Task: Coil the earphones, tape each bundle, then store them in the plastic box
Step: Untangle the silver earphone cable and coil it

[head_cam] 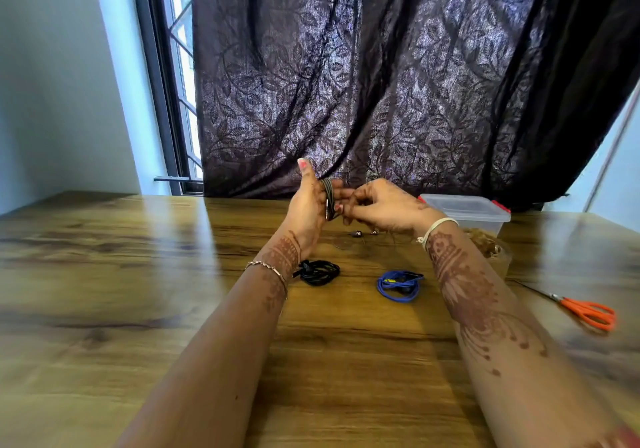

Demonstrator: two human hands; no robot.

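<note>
My left hand [306, 205] is raised above the table with a dark earphone cable [328, 198] wound in loops around its fingers. My right hand [377, 207] pinches the same cable just right of those loops. The loose end with the earbuds [358, 233] lies on the table below the hands. A coiled black earphone bundle [318, 272] and a coiled blue earphone bundle [399, 285] rest on the table between my forearms. The clear plastic box [474, 214] with red latches stands at the back right, lid on.
Orange-handled scissors [588, 312] lie near the right edge of the wooden table [138, 274]. A roll of tape [491, 250] sits just behind my right wrist, partly hidden. A dark curtain [381, 84] hangs behind the table.
</note>
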